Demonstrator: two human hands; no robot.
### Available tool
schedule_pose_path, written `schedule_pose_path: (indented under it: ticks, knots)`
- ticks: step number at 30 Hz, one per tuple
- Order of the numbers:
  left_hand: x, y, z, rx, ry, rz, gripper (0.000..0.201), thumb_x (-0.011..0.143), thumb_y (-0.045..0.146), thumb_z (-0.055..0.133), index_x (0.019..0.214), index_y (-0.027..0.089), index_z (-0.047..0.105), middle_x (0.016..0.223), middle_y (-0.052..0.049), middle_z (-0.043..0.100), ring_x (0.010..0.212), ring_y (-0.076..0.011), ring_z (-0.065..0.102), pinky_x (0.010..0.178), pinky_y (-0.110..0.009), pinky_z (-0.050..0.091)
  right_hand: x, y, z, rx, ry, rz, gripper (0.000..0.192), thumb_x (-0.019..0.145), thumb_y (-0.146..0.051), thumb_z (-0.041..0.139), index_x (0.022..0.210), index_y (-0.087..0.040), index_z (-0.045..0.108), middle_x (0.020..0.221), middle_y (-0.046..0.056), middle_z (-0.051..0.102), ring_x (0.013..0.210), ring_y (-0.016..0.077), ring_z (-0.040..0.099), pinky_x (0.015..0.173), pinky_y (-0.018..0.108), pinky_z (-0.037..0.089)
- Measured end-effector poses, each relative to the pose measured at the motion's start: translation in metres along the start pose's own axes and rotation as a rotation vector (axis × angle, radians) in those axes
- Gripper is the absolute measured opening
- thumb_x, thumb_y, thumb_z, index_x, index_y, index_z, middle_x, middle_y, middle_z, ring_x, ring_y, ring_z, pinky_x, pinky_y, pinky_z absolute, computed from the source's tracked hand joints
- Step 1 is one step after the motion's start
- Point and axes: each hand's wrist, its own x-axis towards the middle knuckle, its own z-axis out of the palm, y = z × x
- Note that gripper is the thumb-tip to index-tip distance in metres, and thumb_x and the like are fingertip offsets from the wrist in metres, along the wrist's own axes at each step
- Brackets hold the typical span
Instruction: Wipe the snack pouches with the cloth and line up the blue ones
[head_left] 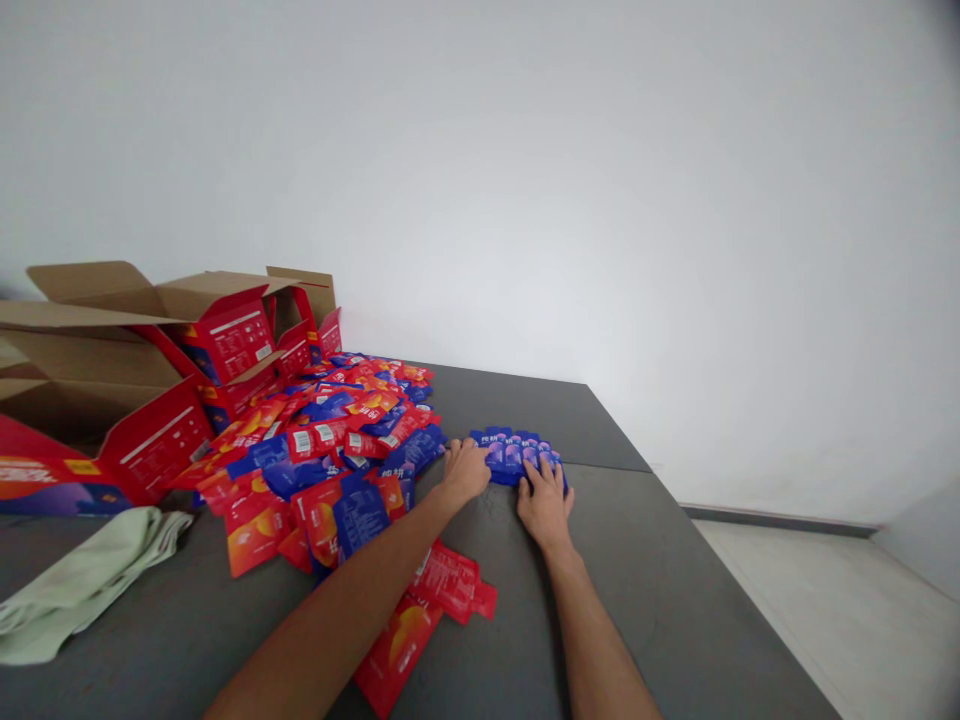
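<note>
A fanned row of blue sachets (512, 450) lies on the grey table (660, 590). My left hand (465, 471) rests on the left end of that row, fingers curled over it. Palm down, my right hand (545, 503) presses on the row's right end with its fingers spread on the sachets. To the left of both hands spreads a heap of red and blue sachets (330, 440). A few red sachets (442, 590) lie under my left forearm.
Open red cardboard boxes (187, 380) stand at the back left of the table. A pale green cloth (82, 580) lies at the front left. The table's right edge drops to a light floor (825, 590). A white wall rises behind.
</note>
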Motion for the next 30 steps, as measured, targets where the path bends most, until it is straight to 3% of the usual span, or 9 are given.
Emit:
schedule_pose_path:
  ticks: [4,10,18,25,30]
  knots:
    - [-0.002,0.002,-0.004,0.057,-0.035,0.017,0.052,0.079,0.013,0.049,0.125,0.03,0.067,0.129,-0.009,0.064,0.122,-0.0312,0.052,0.102,-0.046,0.039,0.0,0.0,0.0,0.007,-0.004,0.006,0.047,0.094,-0.029,0.041,0.138,-0.027,0.056,0.156,0.009,0.036,0.146,0.0361,0.021,0.108,0.069,0.021]
    - [-0.007,0.005,-0.016,0.083,-0.031,0.018,0.05,0.081,0.009,0.045,0.125,0.023,0.065,0.123,-0.012,0.067,0.119,-0.028,0.057,0.099,-0.041,0.042,-0.001,-0.004,-0.004,0.011,0.038,-0.009,0.047,0.094,-0.028,0.041,0.139,-0.027,0.055,0.155,0.01,0.039,0.146,0.0349,0.022,0.109,0.067,0.021]
    - [-0.047,-0.005,-0.044,0.165,0.01,0.043,0.043,0.077,0.009,0.051,0.116,0.019,0.067,0.124,-0.015,0.065,0.121,-0.0305,0.053,0.099,-0.042,0.041,-0.006,-0.022,-0.012,0.066,0.142,-0.145,0.042,0.091,-0.026,0.046,0.127,-0.024,0.066,0.142,0.009,0.054,0.135,0.034,0.034,0.108,0.051,0.03]
    - [-0.082,-0.027,-0.065,0.291,0.095,0.01,0.04,0.076,0.016,0.056,0.114,0.017,0.067,0.125,-0.016,0.062,0.121,-0.0323,0.049,0.098,-0.045,0.038,-0.024,-0.054,-0.011,0.158,0.117,-0.32,0.037,0.092,-0.025,0.046,0.12,-0.024,0.07,0.132,0.008,0.061,0.12,0.0308,0.044,0.099,0.047,0.037]
    - [-0.101,-0.042,-0.079,0.365,0.227,-0.082,0.036,0.079,0.021,0.054,0.113,0.017,0.066,0.123,-0.018,0.061,0.127,-0.0361,0.042,0.104,-0.053,0.03,-0.047,-0.086,-0.022,0.243,0.03,-0.435,0.035,0.094,-0.025,0.046,0.119,-0.023,0.07,0.127,0.009,0.064,0.114,0.0285,0.046,0.095,0.044,0.039]
